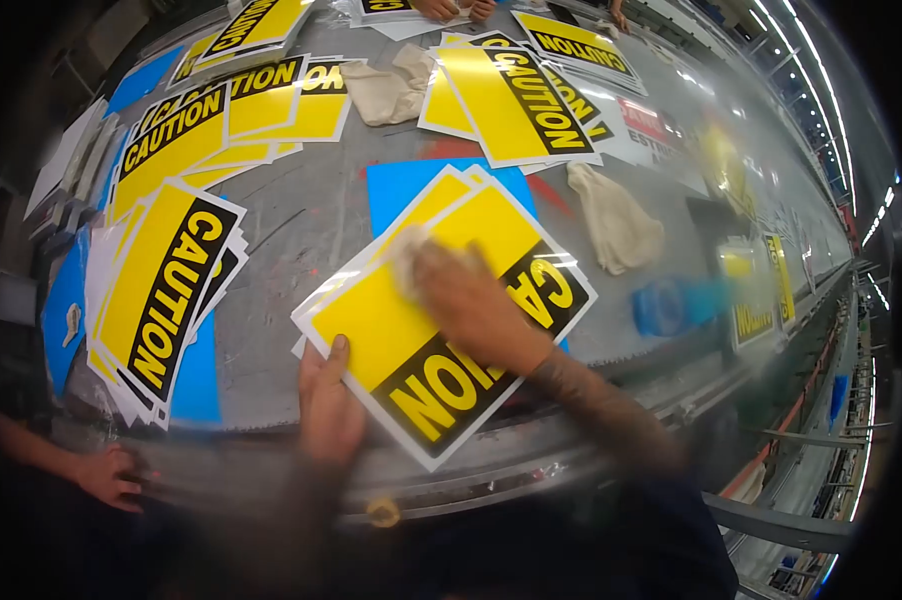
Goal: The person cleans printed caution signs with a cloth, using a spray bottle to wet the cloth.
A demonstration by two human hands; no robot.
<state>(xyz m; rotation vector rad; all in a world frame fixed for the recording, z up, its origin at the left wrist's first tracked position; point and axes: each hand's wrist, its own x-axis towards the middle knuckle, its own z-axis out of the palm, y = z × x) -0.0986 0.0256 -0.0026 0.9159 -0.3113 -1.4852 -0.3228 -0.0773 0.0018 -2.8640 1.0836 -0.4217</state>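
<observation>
A yellow and black caution sign (pixel 371 340) with a white border lies tilted in front of me, on top of other signs and a blue sheet (pixel 391 190). My left hand (pixel 331 410) grips its lower left edge, thumb on the face. My right hand (pixel 476 305) presses a whitish cloth (pixel 408 260) against the yellow part, slightly blurred by motion. The hand and forearm cover part of the lettering. Left of this sign is a fanned stack of caution signs (pixel 176 290) on another blue sheet (pixel 196 375).
More caution signs (pixel 511 100) lie across the grey table (pixel 291 220). Two cloths, one crumpled (pixel 386 90) and one flat (pixel 616 220), rest there. A blurred blue object (pixel 676 305) sits at right. Another person's hand (pixel 111 475) is lower left; other hands (pixel 451 8) are at the far edge.
</observation>
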